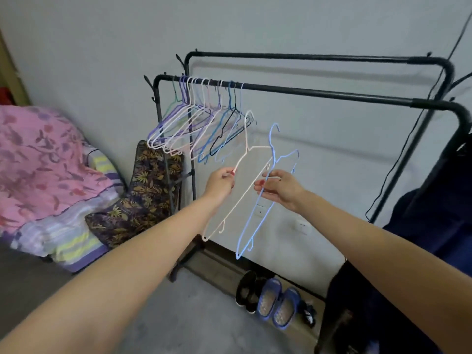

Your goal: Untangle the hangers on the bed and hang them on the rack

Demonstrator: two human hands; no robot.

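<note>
My left hand [221,183] pinches the upper arm of a pale pink wire hanger [245,139], whose hook points up just below the rack's front bar. My right hand [279,189] grips a light blue wire hanger [251,226], held beside and slightly lower than the pink one, and the two hangers cross near my right hand. The black rack [319,92] stands against the wall with two bars. Several coloured hangers [194,129] hang bunched at the left end of the front bar.
The bed [38,159] with a pink floral cover lies at the left, a dark leaf-print cloth [150,185] draped beside the rack's left post. Shoes and blue slippers [275,302] sit on the floor under the rack. Dark clothing [429,241] hangs at the right end.
</note>
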